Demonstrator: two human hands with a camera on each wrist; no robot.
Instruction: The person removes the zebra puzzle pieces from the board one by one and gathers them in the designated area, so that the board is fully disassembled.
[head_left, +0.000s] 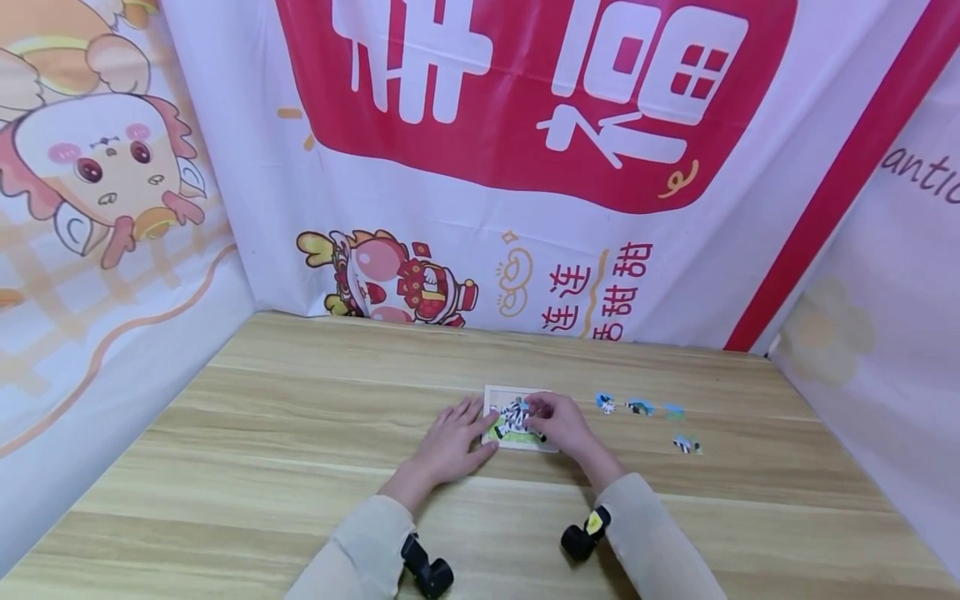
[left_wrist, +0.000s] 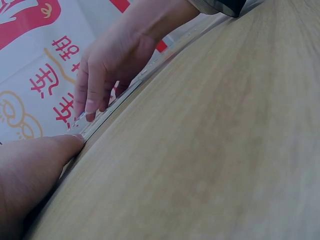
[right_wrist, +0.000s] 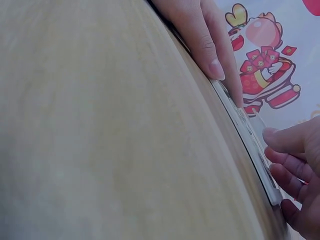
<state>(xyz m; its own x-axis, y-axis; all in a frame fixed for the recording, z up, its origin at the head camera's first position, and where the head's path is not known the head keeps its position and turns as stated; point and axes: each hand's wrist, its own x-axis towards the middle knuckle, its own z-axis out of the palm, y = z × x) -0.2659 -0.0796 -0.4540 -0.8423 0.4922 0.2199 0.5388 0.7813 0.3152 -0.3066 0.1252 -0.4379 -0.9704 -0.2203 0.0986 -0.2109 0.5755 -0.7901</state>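
A small framed zebra jigsaw [head_left: 513,417] with a pale border lies flat on the wooden table. My left hand [head_left: 453,442] rests at the left side of its frame, fingers extended and thumb at the near left corner. Over the right part of the picture, my right hand [head_left: 558,423] bends its fingers down and pinches a small puzzle piece [right_wrist: 258,120], mostly hidden by the fingers. From the right wrist view, the jigsaw frame [right_wrist: 250,142] shows edge-on, with the left fingertips at its far end.
Several loose pieces lie right of the jigsaw: a zebra-head piece [head_left: 606,403], a dark and blue piece [head_left: 639,407], a blue-green piece [head_left: 675,412] and a striped piece [head_left: 686,444]. Printed cloth [head_left: 450,192] hangs behind the table [head_left: 300,417] and along both sides.
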